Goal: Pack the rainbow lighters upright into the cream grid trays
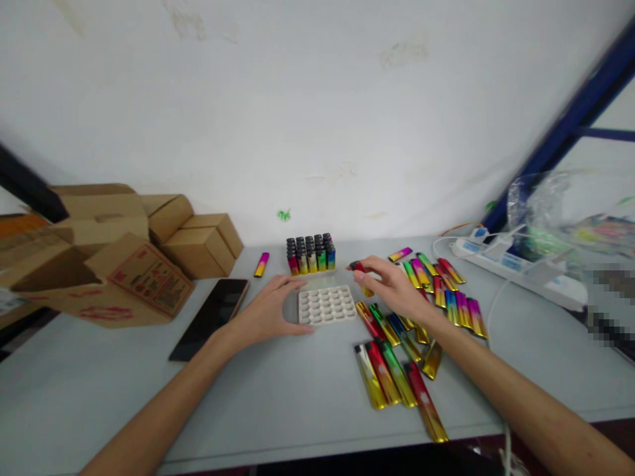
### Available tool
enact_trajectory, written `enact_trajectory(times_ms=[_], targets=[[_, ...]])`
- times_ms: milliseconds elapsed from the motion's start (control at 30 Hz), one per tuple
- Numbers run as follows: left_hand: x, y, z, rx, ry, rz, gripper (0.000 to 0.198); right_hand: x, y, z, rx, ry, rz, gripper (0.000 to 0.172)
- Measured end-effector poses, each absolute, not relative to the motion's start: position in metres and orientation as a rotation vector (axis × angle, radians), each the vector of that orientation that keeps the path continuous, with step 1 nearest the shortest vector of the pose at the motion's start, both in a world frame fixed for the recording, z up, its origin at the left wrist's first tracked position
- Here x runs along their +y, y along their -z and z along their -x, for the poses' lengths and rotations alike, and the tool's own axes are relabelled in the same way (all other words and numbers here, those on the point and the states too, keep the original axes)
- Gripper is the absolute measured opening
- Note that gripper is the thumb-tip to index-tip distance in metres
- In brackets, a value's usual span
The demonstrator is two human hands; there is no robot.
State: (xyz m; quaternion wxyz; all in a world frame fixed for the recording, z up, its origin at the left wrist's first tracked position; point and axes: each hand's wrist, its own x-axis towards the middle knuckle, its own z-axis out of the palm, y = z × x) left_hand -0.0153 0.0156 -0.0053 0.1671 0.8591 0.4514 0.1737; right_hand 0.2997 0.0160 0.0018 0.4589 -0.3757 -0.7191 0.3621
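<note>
Left hand point(270, 311) steadies white tray point(327, 305) — right hand point(397, 287) pinches a lighter point(358, 267).

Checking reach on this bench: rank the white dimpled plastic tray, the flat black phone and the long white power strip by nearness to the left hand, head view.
1. White dimpled plastic tray: touching the left hand, on its right.
2. Flat black phone: just to its left.
3. Long white power strip: far right, by the wall.

Our right hand point(397, 288) hides most of the red-tipped lighter point(358, 266); far right, the crinkled clear plastic bag point(555, 211) is blurred and edge-cut.
</note>
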Motion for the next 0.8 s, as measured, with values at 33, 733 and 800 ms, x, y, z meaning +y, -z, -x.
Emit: enact_trajectory(times_ms=[33, 733, 800], targets=[[0.016, 0.005, 0.016, 1.292, -0.489, -2.442, 0.083, 0.015, -0.005, -0.299, -1.776, -0.888, 0.925, 0.03], [0.017, 0.015, 0.003, 1.237, -0.626, -2.317, 0.067, 0.035, -0.01, -0.227, -2.176, -0.749, 0.891, 0.026], [0.018, 0.017, 0.004, 1.231, -0.628, -2.322, 0.066, 0.035, -0.01, -0.227, -2.193, -0.681, 0.876, 0.025]])
